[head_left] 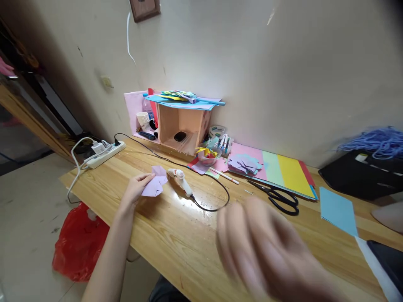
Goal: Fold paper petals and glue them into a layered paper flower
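Between the thumb and fingers of my left hand [140, 187] is a folded lilac paper piece [155, 185], held just above the wooden table [176, 239]. Right beside that paper, a white glue gun [182, 183] lies on its side, its black cord looping to the right. My right hand [255, 247] is raised close to the camera over the table's front part and smeared by motion; its fingers look bent, and what they hold, if anything, I cannot make out. Black-handled scissors [277, 197] lie beyond it.
Coloured paper sheets [286, 172] lie along the wall under a lilac paper flower [244, 163]. A cardboard box [170, 126] with a blue paper top stands behind. A power strip [107, 155] sits at the left edge; a blue sheet [338, 209] lies right. A red bag [78, 247] is below.
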`<action>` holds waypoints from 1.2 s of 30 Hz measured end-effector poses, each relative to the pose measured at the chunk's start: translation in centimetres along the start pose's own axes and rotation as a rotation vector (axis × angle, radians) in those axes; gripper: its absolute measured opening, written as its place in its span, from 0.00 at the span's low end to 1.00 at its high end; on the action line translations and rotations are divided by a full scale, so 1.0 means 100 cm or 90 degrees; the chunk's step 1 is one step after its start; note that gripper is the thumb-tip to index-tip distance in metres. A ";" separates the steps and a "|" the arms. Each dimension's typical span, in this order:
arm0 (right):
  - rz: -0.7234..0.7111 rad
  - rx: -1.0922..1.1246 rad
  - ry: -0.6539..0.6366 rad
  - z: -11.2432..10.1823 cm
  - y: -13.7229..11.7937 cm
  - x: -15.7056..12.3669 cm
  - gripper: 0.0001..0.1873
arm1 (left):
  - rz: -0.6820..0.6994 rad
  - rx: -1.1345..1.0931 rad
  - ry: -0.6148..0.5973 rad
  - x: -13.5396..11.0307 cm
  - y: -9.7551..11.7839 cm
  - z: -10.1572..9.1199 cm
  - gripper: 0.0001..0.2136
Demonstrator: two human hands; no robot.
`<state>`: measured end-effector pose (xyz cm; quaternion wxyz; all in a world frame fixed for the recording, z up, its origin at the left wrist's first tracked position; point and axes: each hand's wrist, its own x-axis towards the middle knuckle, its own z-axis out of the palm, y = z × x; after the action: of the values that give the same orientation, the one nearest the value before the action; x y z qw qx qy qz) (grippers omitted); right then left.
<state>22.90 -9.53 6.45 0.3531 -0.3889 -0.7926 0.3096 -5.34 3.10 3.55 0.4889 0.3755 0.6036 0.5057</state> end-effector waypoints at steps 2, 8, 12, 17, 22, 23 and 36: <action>0.040 0.033 0.071 0.001 0.009 0.033 0.18 | 0.034 0.019 0.033 0.005 -0.009 0.002 0.17; 0.182 0.006 0.065 0.048 0.073 0.094 0.30 | 0.069 0.053 0.062 0.010 -0.031 0.007 0.14; 0.153 -0.061 -0.010 0.068 0.085 0.107 0.16 | 0.043 0.069 0.032 0.010 -0.039 0.007 0.12; 0.128 -0.109 -0.006 0.077 0.077 0.116 0.15 | 0.039 0.088 0.024 0.011 -0.044 0.004 0.08; 0.189 -0.120 0.009 0.081 0.073 0.111 0.12 | 0.054 0.101 0.025 0.010 -0.046 0.003 0.08; 0.182 -0.097 0.039 0.081 0.072 0.109 0.12 | 0.057 0.102 0.027 0.009 -0.046 0.003 0.08; 0.137 0.164 0.024 0.083 0.071 0.095 0.15 | 0.088 0.092 -0.007 0.005 -0.044 0.009 0.10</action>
<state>14.85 0.24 -0.61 0.3798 -0.4286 -0.6932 0.4376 -4.42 2.86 -0.90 0.4278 0.4536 0.6081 0.4913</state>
